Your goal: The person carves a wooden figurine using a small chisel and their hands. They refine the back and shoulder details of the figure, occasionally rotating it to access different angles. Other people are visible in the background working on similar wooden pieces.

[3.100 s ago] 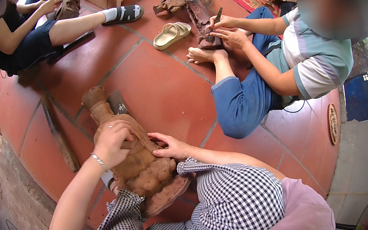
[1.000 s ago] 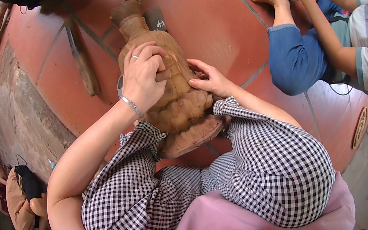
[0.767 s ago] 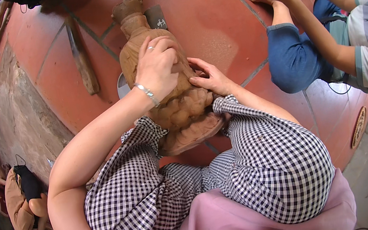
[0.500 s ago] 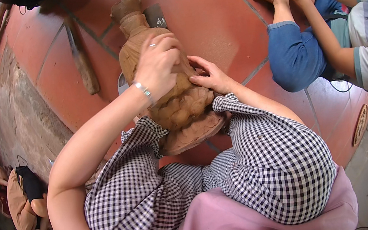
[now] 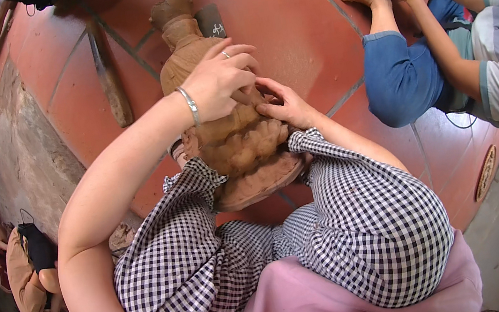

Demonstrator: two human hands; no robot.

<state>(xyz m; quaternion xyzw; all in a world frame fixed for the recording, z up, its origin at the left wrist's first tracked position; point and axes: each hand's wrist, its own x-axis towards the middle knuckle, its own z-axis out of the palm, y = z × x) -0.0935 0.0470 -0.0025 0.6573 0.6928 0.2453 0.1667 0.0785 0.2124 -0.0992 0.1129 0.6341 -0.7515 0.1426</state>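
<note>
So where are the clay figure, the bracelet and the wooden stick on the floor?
clay figure [image 5: 241, 141]: head view, its ridged lower body.
bracelet [image 5: 191, 105]: head view, band on the left wrist.
wooden stick [image 5: 110, 80]: head view, mid-length.

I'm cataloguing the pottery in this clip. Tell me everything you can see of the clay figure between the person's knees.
The clay figure is reddish-brown, unglazed-looking, lying lengthwise on the red tiled floor, its narrow neck and cap pointing away from the person and its flared base wedged between the checked trouser knees. Its lower body bears bumpy, scale-like relief. The left hand rests on its middle; the right hand presses fingertips against its side.
</note>
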